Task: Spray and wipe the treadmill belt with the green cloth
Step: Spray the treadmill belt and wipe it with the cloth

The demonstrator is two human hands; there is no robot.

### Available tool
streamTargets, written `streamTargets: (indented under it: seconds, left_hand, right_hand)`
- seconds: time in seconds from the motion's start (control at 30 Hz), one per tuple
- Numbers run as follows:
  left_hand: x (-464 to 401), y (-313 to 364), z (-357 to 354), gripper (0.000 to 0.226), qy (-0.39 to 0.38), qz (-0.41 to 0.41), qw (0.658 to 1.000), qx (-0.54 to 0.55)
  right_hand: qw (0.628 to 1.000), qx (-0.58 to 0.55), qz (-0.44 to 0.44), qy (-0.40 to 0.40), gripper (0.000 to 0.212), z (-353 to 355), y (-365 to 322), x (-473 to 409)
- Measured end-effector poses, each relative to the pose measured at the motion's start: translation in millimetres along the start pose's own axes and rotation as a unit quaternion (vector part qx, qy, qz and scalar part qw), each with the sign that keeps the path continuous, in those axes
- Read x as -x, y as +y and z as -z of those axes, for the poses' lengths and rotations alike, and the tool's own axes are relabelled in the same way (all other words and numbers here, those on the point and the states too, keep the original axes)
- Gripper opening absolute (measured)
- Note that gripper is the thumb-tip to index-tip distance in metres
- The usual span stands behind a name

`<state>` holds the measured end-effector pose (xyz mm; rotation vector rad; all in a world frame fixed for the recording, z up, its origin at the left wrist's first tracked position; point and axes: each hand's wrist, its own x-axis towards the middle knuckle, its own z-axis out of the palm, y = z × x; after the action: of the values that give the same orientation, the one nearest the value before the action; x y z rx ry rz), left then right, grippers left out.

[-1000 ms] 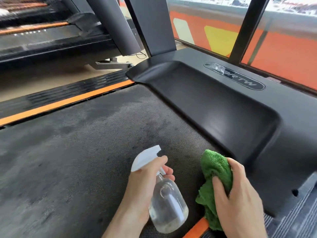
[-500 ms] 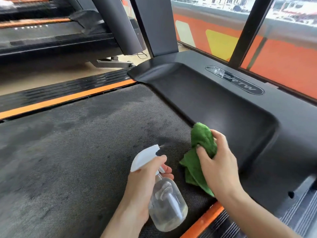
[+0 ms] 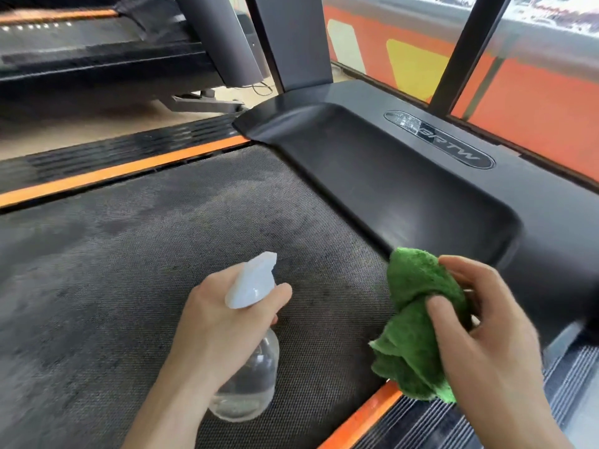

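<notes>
The dark textured treadmill belt fills the lower left, with darker damp-looking patches near its front end. My left hand grips a clear spray bottle with a white trigger head, held over the belt and pointing toward the front. My right hand holds a bunched green cloth over the belt's right front corner, near the black motor cover. Whether the cloth touches the belt I cannot tell.
Orange strips run along both side rails, with ribbed black footrails outside them. Two dark uprights rise at the front. Another treadmill stands to the left. An orange and yellow wall lies behind the frame.
My right hand has drawn the green cloth back and to the right, from the front edge of the belt toward the right rail. The left hand with the bottle has barely shifted.
</notes>
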<state>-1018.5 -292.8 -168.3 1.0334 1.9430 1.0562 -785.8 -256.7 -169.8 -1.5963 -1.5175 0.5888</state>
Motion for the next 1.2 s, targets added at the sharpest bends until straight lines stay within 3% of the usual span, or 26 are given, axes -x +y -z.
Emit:
streamTargets:
  seconds: [0.2, 0.5, 0.6, 0.73, 0.9, 1.07, 1.2]
  left_hand:
    - [3.7, -4.5, -9.0, 0.042, 0.050, -0.025, 0.996, -0.075]
    - [4.7, 1.5, -8.4, 0.043, 0.023, -0.018, 0.998, -0.053]
    - [0.9, -0.7, -4.1, 0.041, 0.010, -0.009, 0.999, -0.051]
    - [-5.9, -6.2, -1.9, 0.041, -0.028, -0.012, 1.000, 0.000]
    - [-10.7, -12.3, -5.2, 0.036, -0.053, -0.018, 0.998, 0.017]
    - [-18.8, -21.3, -2.2, 0.024, -0.037, 0.011, 0.998, 0.058]
    - [-27.7, -30.0, -10.9, 0.032, -0.004, 0.030, 0.997, 0.069]
  right_hand:
    - [0.993, 0.081, 0.065, -0.050, 0.048, -24.3, 31.8, 13.1]
    - [0.988, 0.117, 0.061, -0.079, 0.076, -43.4, 47.6, 22.2]
    - [0.966, 0.190, 0.132, -0.113, 0.080, -45.9, 51.0, 19.2]
    - [0.901, 0.364, 0.212, -0.105, 0.058, -53.5, 47.3, 6.5]
    - [0.920, 0.341, 0.165, -0.101, 0.030, -79.1, 41.7, -25.8]
    - [0.856, 0.334, 0.367, -0.145, 0.029, -125.0, 34.5, -88.6]
    - [0.902, 0.330, 0.264, -0.090, 0.025, -192.2, 13.2, -132.5]
